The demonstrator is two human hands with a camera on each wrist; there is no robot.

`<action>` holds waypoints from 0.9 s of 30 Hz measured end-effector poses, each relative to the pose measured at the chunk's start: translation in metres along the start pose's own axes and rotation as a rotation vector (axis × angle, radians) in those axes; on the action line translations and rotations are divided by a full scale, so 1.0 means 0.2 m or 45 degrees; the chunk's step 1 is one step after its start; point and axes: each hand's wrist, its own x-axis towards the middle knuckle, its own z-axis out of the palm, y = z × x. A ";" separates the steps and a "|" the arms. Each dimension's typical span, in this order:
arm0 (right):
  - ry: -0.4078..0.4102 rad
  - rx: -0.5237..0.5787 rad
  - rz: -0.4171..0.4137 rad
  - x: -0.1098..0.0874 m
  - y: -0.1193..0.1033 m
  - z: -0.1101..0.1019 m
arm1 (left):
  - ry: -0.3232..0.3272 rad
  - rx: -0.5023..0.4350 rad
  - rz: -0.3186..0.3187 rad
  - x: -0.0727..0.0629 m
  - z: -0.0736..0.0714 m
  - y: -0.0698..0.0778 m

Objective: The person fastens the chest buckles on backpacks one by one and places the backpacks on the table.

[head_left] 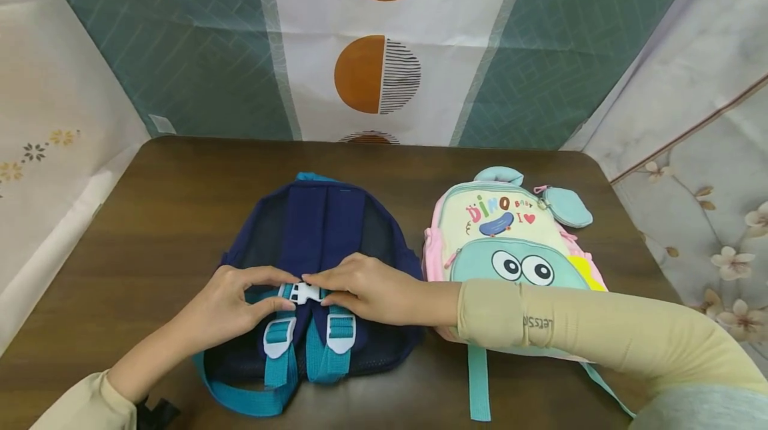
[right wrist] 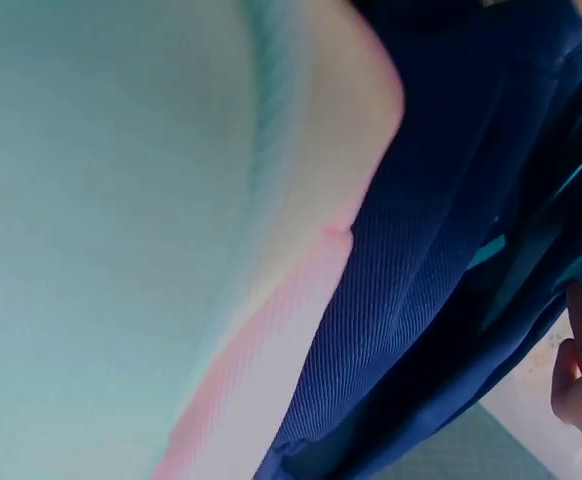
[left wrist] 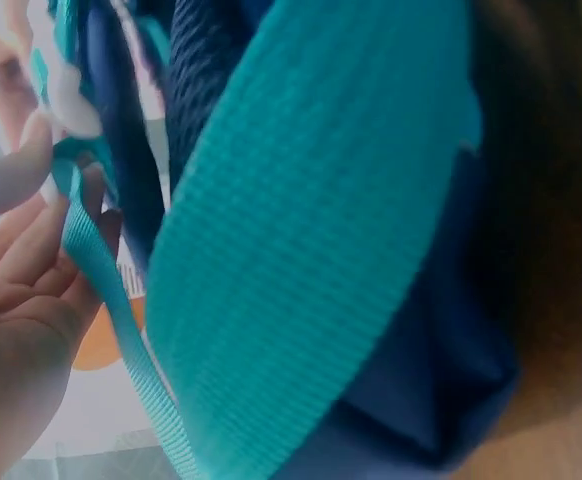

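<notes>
At the left, over a brown table, the left hand has its thumb and forefinger pinched on the left end of a white buckle and the strap beside it. The buckle lies at the middle of a navy backpack, which rests back side up, its two blue straps running down from the buckle through white sliders. The right hand meets it from the other side, thumb and forefinger clamped on the buckle's right end. The step in hand seems to be working this chest clip; its halves look joined or nearly so, though whether they are being fastened or released cannot be told. Fastening would call for a straight, level push; releasing, for a squeeze at the sides and an even pull. Farthest right, partly under the right sleeve, lies a pastel backpack with cartoon eyes, its small pouch beside the top, gripped by neither hand.
</notes>
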 end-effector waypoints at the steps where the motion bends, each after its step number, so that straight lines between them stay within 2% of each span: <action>1: 0.003 -0.008 -0.004 0.00 0.00 0.00 | 0.002 0.009 -0.004 0.00 0.00 0.00; 9: 0.001 0.009 -0.023 0.03 -0.01 0.01 | 0.053 0.048 0.040 -0.01 0.02 -0.01; 12: -0.012 -0.029 -0.053 0.04 -0.03 0.02 | 0.035 0.038 0.033 -0.01 0.02 0.00; 15: -0.056 -0.044 -0.050 0.03 -0.03 0.02 | -0.074 0.043 -0.008 0.00 0.02 0.00; 18: -0.150 -0.070 -0.007 0.00 -0.02 0.00 | -0.284 0.109 -0.039 0.04 0.01 0.01; 20: -0.224 -0.120 0.040 -0.02 -0.02 -0.02 | -0.405 0.252 -0.027 0.08 -0.01 0.03; 22: -0.275 -0.176 0.080 -0.06 -0.01 -0.06 | -0.490 0.424 -0.023 0.12 -0.05 0.06; 25: -0.270 -0.222 0.134 -0.14 0.00 -0.12 | -0.526 0.595 -0.036 0.20 -0.11 0.14; 27: -0.231 -0.214 0.169 -0.22 0.02 -0.16 | -0.511 0.583 -0.040 0.29 -0.11 0.18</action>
